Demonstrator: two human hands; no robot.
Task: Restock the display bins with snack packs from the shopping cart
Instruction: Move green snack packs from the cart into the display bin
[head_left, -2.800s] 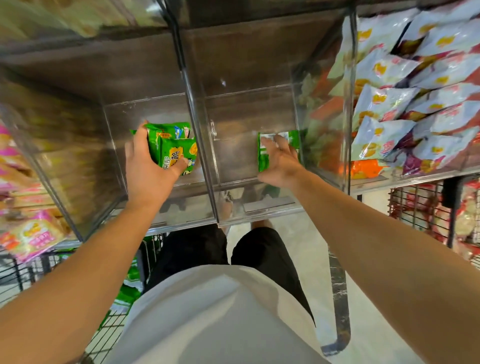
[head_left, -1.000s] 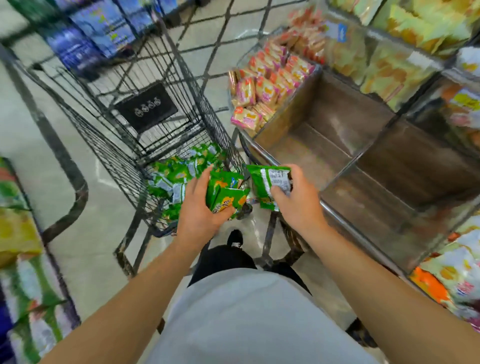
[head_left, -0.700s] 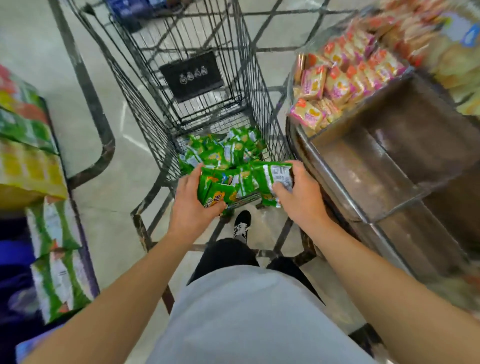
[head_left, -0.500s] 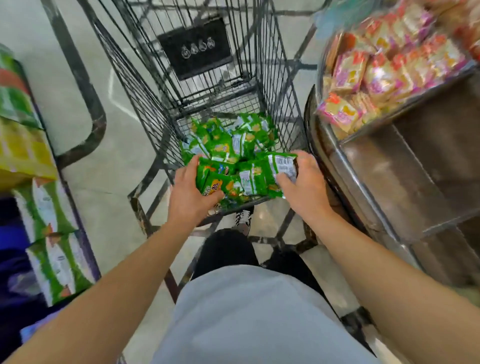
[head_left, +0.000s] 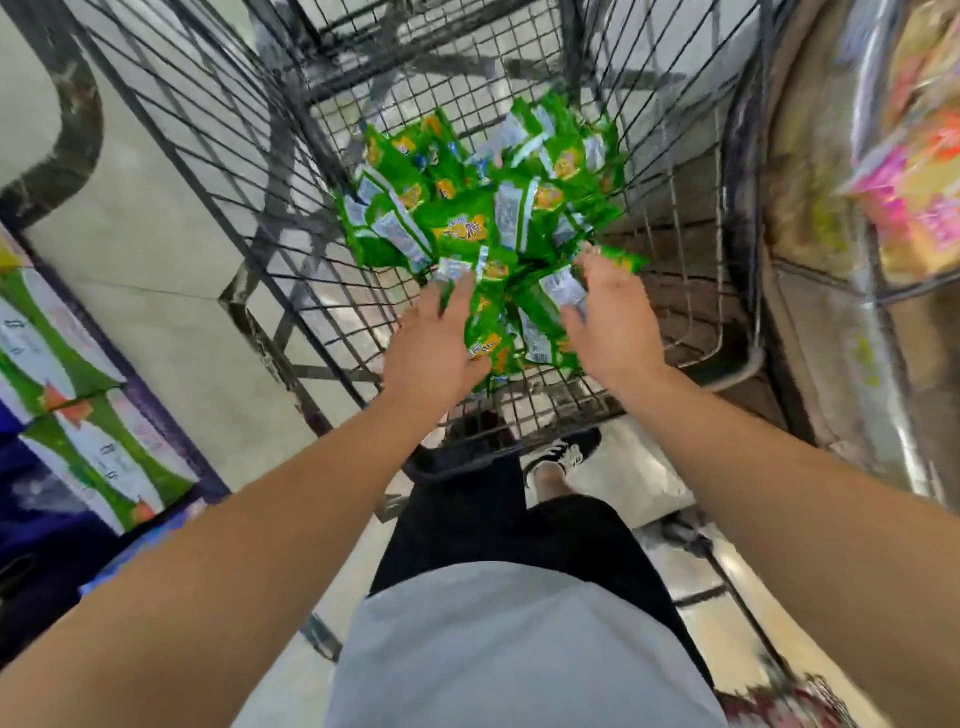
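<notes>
Packs (head_left: 485, 218) jumbled every way, hands (head_left: 524, 332) spread above

Green-and-white boxes (head_left: 78, 415) are stacked at the left on a pale tiled floor (head_left: 156, 249), and a black-and-white shoe (head_left: 563, 457) shows below.
</notes>
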